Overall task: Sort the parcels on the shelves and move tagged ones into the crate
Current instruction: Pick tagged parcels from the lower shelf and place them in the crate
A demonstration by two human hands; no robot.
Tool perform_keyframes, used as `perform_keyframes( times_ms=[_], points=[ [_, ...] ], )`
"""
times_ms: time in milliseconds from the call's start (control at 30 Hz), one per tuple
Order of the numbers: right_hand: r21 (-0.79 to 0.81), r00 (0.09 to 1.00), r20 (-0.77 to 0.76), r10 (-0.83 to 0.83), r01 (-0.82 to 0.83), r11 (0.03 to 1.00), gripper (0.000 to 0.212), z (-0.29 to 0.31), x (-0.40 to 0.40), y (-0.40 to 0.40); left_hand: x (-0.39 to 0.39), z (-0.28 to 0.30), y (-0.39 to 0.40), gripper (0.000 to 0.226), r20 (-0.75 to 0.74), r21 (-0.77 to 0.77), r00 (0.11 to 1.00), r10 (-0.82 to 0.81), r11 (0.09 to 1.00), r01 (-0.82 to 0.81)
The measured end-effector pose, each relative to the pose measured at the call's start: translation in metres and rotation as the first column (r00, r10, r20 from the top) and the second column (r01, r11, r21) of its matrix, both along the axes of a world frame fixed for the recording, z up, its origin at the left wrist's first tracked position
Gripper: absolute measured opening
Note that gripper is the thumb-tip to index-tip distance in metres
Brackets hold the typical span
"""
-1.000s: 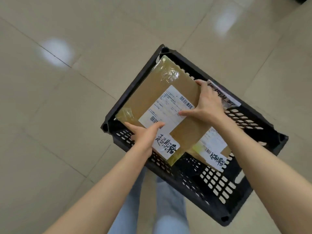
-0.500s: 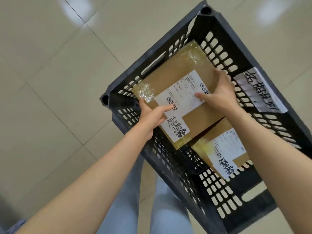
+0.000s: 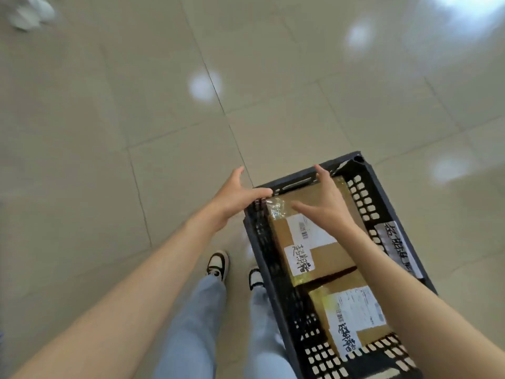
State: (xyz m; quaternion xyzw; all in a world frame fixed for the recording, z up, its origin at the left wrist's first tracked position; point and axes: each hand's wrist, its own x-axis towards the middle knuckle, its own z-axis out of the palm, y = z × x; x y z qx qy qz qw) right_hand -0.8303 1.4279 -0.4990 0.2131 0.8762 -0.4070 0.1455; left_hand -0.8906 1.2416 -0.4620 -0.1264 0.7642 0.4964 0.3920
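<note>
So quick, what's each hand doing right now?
Left hand: open, fingers spread by the crate corner, holding nothing.
Right hand: open, lying flat on the upper parcel.

beige tiled floor point(image 3: 109, 119), two-tone shoes point(image 3: 217, 262)

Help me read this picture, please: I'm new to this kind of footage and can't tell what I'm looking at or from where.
There is no machine here. The one view comes from a camera worn on a person's head, looking down at their own arms, jeans and shoes on a tiled floor. A black slotted crate stands on that floor. Inside it lie two brown parcels: the far parcel, with a printed label and a handwritten tag, and the near parcel, tagged the same way. The right hand rests on the far parcel with straight fingers. The left hand is open at the crate's far left corner. Neither hand grips anything.
</note>
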Motion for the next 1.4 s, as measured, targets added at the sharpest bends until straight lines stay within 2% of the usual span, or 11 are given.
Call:
perform_keyframes(
  times_ms=[133, 267, 333, 467, 567, 700, 867, 1000, 1100, 1200, 1400],
  points=[
    [0.061, 0.967, -0.08, 0.241, -0.236, 0.97, 0.094, 0.072, -0.047, -0.07, -0.007, 0.062, -0.09, 0.09, -0.165, -0.05, 0.981, 0.105, 0.992, -0.115],
    [0.132, 0.881, -0.17, 0.443, -0.425, 0.896, 0.093, 0.135, -0.081, -0.164, 0.001, 0.11, -0.192, 0.089, -0.306, -0.07, 0.925, 0.227, 0.963, -0.26],
    [0.173, 0.812, -0.191, 0.551, -0.524, 0.834, 0.092, 0.159, -0.088, -0.221, 0.014, 0.13, -0.245, 0.089, -0.368, -0.061, 0.882, 0.296, 0.938, -0.341],
    [0.25, 0.641, -0.14, 0.755, -0.715, 0.653, 0.092, 0.191, -0.086, -0.358, 0.063, 0.162, -0.369, 0.089, -0.418, -0.049, 0.798, 0.435, 0.866, -0.498],
    [0.27, 0.492, -0.149, 0.858, -0.814, 0.514, 0.091, 0.207, -0.07, -0.479, 0.115, 0.179, -0.48, 0.087, -0.451, -0.058, 0.685, 0.572, 0.747, -0.662],
    [0.26, 0.28, -0.217, 0.935, -0.907, 0.332, 0.091, 0.223, -0.022, -0.644, 0.206, 0.203, -0.621, 0.081, -0.513, -0.09, 0.475, 0.715, 0.505, -0.858],
    [0.235, 0.027, -0.261, 0.965, -0.968, 0.091, 0.091, 0.238, 0.059, -0.812, 0.319, 0.233, -0.751, 0.073, -0.57, -0.062, 0.244, 0.785, 0.255, -0.965],
    [0.311, -0.167, -0.218, 0.962, -0.946, -0.094, 0.092, 0.243, 0.104, -0.906, 0.383, 0.241, -0.814, 0.068, -0.581, -0.029, 0.094, 0.809, 0.095, -0.995],
    [0.316, -0.22, -0.179, 0.959, -0.936, -0.155, 0.091, 0.238, 0.116, -0.963, 0.41, 0.23, -0.85, 0.067, -0.543, 0.009, -0.009, 0.84, -0.004, -1.0],
    [0.274, -0.226, -0.145, 0.963, -0.945, -0.181, 0.09, 0.223, 0.114, -1.018, 0.419, 0.216, -0.889, 0.068, -0.506, 0.03, -0.078, 0.859, -0.073, -0.997],
    [0.227, -0.24, -0.13, 0.962, -0.952, -0.207, 0.093, 0.201, 0.073, -1.166, 0.388, 0.199, -1.01, 0.07, -0.509, 0.029, -0.093, 0.856, -0.091, -0.995]
  ],
)
